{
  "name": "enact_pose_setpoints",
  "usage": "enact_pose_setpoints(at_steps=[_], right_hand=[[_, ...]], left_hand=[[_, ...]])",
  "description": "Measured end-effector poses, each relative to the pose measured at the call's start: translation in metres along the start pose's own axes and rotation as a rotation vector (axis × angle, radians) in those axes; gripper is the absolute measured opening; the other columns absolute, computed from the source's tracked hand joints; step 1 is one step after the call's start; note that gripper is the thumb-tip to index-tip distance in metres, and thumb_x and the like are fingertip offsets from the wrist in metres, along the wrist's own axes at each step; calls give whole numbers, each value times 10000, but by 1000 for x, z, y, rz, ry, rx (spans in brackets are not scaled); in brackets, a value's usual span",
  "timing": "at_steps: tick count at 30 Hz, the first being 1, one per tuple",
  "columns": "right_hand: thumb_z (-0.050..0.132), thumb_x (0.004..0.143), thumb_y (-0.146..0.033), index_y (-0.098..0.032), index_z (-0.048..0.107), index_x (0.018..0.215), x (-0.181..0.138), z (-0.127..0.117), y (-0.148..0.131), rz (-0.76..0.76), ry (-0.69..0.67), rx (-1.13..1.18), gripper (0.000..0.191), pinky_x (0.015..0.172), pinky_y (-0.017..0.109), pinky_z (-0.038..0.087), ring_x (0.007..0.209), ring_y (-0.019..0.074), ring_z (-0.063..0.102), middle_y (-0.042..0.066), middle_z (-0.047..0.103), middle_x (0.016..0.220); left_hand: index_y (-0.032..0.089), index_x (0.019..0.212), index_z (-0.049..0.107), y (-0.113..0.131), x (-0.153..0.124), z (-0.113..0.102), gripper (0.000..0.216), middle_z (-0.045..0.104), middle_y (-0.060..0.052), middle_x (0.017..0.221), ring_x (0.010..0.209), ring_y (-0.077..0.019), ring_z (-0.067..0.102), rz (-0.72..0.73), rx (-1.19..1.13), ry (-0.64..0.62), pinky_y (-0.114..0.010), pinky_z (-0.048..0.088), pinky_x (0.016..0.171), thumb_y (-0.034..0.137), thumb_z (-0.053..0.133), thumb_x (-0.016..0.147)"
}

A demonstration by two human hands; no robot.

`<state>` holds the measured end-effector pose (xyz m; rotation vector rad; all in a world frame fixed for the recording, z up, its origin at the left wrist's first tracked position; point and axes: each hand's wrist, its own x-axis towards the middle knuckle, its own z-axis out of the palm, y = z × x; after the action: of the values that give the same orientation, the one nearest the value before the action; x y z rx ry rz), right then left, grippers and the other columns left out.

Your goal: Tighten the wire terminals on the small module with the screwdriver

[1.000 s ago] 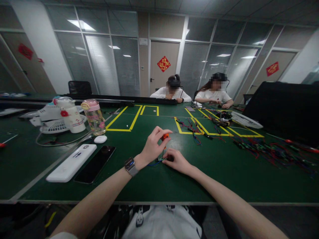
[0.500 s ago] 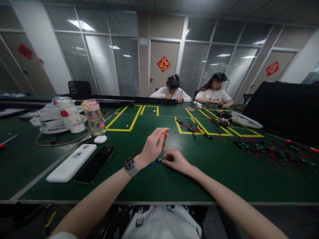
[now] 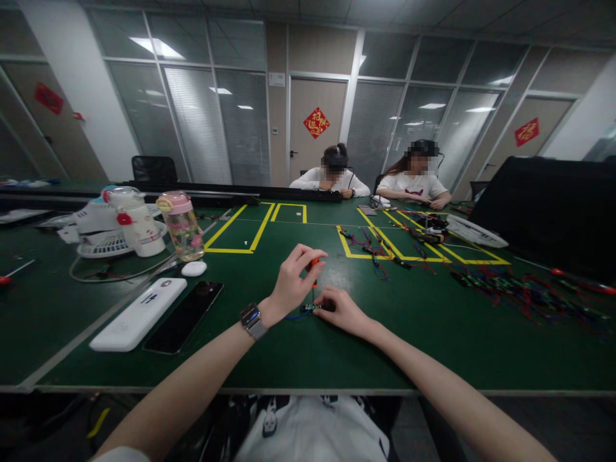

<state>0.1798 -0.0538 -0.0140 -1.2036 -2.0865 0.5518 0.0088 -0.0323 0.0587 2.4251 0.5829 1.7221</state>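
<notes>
Green table (image 3: 298, 366) forms the work surface. Dark phone (image 3: 184, 317) and white power bank (image 3: 138, 314), marked with a handwritten number, lie side by side to the left of the hands. Right hand (image 3: 345, 311): thumb and fingertips close together at the right end of a small circuit board (image 3: 309, 307), which lies on the table; a blue wire (image 3: 299, 317) runs from its left side. Left hand (image 3: 294, 273): grip narrow, thumb and fingers holding the orange handle of a screwdriver (image 3: 314, 283). The shaft stands nearly upright, tip down at the board; tip contact cannot be determined. A white case (image 3: 194, 269) sits near the pink-lidded bottle (image 3: 180, 228). Tangled wired boards (image 3: 524, 292) lie at right. Beyond the yellow tape outlines (image 3: 262, 229), two people (image 3: 312, 181) sit at the far side.
</notes>
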Motion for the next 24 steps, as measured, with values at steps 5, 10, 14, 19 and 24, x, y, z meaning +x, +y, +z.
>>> enact_pose_setpoints(at_steps=[5,10,14,19,24], right_hand=[[717,744,-119,-156,681,811,0,0,1,-3,-2,4,85,632,252,420,656,127,525,0,551,756],[718,747,-121,-153,678,804,-1,-1,-1,-2,-2,6,76,639,254,425,661,128,530,1,552,761],[717,751,-124,-157,675,803,0,-1,-1,-6,0,4,76,633,251,422,660,125,528,-2,554,761],[715,751,-124,-161,676,800,-1,-1,0,-8,1,-2,73,636,255,424,664,129,530,-1,555,760],[713,752,-128,-165,678,801,-1,-1,0,-15,2,-3,70,632,253,424,662,126,526,-3,551,757]], left_hand=[[203,1223,582,-2,-1,-1,317,614,-74,1181,1064,-170,599,-7,-66,-38,-329,504,908,140,363,1002],[190,1201,591,2,1,-1,299,646,-75,1150,1061,-177,617,10,-32,-38,-335,514,914,122,403,979],[187,1111,625,6,3,-2,226,658,-57,1031,955,-162,624,20,-13,1,-302,520,832,125,475,955],[195,1029,653,3,2,-1,129,577,-18,873,790,-136,573,19,33,50,-261,490,699,179,584,922],[196,1028,649,1,1,-1,124,567,-20,881,806,-142,568,0,25,42,-267,491,707,233,562,947]])
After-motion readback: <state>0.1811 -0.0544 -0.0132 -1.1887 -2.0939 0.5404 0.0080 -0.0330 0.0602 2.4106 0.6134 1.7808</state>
